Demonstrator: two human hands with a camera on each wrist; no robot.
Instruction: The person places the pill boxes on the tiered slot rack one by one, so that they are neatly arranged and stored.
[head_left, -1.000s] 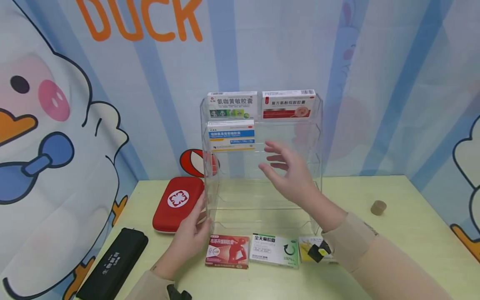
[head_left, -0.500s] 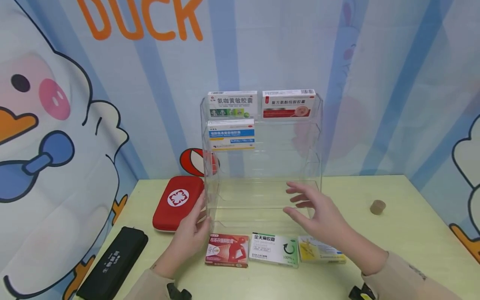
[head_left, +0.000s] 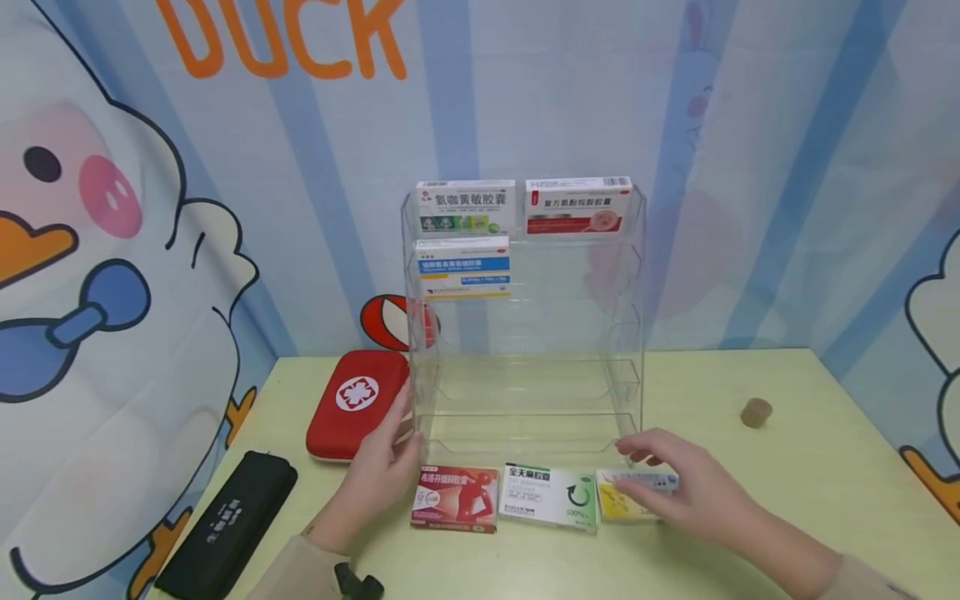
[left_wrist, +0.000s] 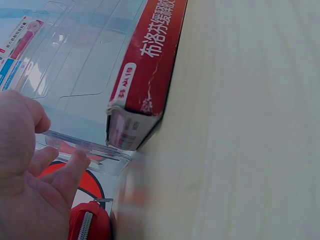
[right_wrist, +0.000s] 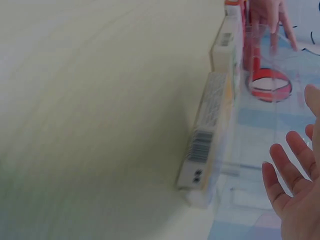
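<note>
One hand, the left (head_left: pixel 384 467), is pinching the lower left side of the clear rack (head_left: pixel 525 415) between thumb and fingers; the right hand (head_left: pixel 690 479) is hovering with fingers spread, holding nothing, near the yellow box (head_left: pixel 619 509). That box is sitting at the right end of a row before the rack, beside the green-and-white box (head_left: pixel 548 498) and the red box (head_left: pixel 454 498). Higher up, three boxes (head_left: pixel 465 208) are resting in the tiers. A red case (head_left: pixel 356 408) is lying by the left hand.

Fingers coming in low could be knocking the yellow box into its neighbour or catching the rack's front lip; an uneven pull from the left hand could be shifting the rack and loosening the upper boxes.

The right thumb is covering part of the yellow box's face, and whether it is touching is unclear. The right wrist view is cutting off most of that hand.
</note>
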